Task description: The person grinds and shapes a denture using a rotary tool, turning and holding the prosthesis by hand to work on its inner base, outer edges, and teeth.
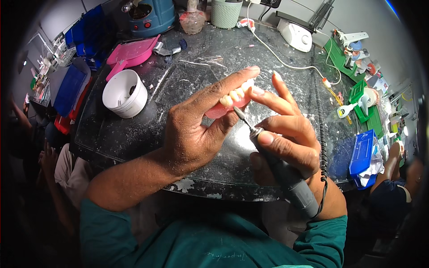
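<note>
My left hand (196,117) is closed around a denture (217,110) with a pink base and a row of cream teeth. The index finger lies along its far side and the thumb presses below. My right hand (290,134) grips a dark handpiece (286,176) like a pen, its coiled cord running up past the wrist. The handpiece's pointed grey bur (240,113) is at the near edge of the denture's pink base; whether it touches I cannot tell. My right index fingertip rests by the teeth at the denture's right end.
White dust covers the dark worktop (178,147). A white tub (125,94) and a pink dustpan (132,52) are on the left. Behind stand a blue machine (152,20) and a green basket (226,14). Blue (361,154) and green bins line the right; a white cable (286,64) crosses the back. People sit either side.
</note>
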`<state>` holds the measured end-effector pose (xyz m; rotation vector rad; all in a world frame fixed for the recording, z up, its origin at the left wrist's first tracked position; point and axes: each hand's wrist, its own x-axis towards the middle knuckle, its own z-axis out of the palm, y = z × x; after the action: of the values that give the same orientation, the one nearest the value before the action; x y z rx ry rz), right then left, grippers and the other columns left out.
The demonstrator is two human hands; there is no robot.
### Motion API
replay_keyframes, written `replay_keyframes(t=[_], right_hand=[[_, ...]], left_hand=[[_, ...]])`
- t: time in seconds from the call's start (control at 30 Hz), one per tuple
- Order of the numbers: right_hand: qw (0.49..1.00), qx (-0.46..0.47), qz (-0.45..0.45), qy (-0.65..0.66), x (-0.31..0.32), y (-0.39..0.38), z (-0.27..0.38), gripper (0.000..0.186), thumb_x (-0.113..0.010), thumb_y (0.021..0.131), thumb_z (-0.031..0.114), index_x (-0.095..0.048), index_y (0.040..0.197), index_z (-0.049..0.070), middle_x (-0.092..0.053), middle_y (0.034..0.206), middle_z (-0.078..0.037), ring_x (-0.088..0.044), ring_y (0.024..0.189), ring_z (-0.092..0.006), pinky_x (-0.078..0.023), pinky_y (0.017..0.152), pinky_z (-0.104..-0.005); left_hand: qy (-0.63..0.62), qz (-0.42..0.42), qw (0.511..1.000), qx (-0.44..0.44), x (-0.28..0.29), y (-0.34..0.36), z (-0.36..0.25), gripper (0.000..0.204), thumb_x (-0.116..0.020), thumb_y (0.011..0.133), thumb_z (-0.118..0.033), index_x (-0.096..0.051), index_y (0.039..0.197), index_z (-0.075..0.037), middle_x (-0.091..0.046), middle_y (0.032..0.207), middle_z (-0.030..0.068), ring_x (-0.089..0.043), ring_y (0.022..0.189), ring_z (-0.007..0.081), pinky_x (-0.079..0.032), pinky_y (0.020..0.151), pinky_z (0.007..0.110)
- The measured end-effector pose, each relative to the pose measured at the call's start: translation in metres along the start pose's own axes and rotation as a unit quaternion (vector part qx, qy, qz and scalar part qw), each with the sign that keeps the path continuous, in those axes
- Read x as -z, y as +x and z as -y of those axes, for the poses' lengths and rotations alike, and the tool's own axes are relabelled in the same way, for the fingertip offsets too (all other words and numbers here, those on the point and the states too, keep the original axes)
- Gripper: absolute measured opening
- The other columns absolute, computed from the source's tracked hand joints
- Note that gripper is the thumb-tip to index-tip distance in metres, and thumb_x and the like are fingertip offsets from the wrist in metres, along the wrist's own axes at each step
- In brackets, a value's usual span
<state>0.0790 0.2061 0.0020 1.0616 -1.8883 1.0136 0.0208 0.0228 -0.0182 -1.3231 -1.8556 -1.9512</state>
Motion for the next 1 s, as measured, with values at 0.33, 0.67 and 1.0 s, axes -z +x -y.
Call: replay_keyframes(t=[0.33,0.67,1.0], right_hand=[[1.0,-0.02,-0.005,0.003,0.001,0.003,0.005,0.041,-0.078,0.07,-0.002,-0.065,0.108,0.008,-0.06,0.094,-0.009,-0.062,0.115,-0.0411,-0.032,0.106,-0.0673],[1.0,0.005,0.009,-0.018,0.004,0.001,0.0,0.043,-0.078,0.07,-0.001,-0.064,0.111,0.008,-0.061,0.095,-0.009,-0.062,0.115,-0.0409,-0.032,0.107,-0.0672],[1.0,0.012,0.023,-0.017,0.005,0.001,-0.005,0.038,-0.073,0.081,0.009,-0.058,0.116,0.01,-0.059,0.097,-0.01,-0.061,0.115,-0.0418,-0.029,0.108,-0.0686]], left_hand=[[0.061,-0.004,0.997,-0.054,0.004,0.005,-0.001,0.044,-0.055,0.099,-0.022,-0.05,0.133,0.007,-0.052,0.138,0.024,-0.05,0.129,0.0309,-0.044,0.106,0.039],[0.1,-0.001,0.994,-0.053,0.004,0.007,-0.006,0.043,-0.058,0.098,-0.018,-0.051,0.133,0.006,-0.053,0.137,0.0237,-0.051,0.129,0.0313,-0.043,0.106,0.039],[0.085,-0.004,0.996,-0.038,0.004,0.006,-0.005,0.043,-0.059,0.097,-0.019,-0.053,0.132,0.006,-0.055,0.135,0.0233,-0.051,0.129,0.0303,-0.041,0.108,0.038]])
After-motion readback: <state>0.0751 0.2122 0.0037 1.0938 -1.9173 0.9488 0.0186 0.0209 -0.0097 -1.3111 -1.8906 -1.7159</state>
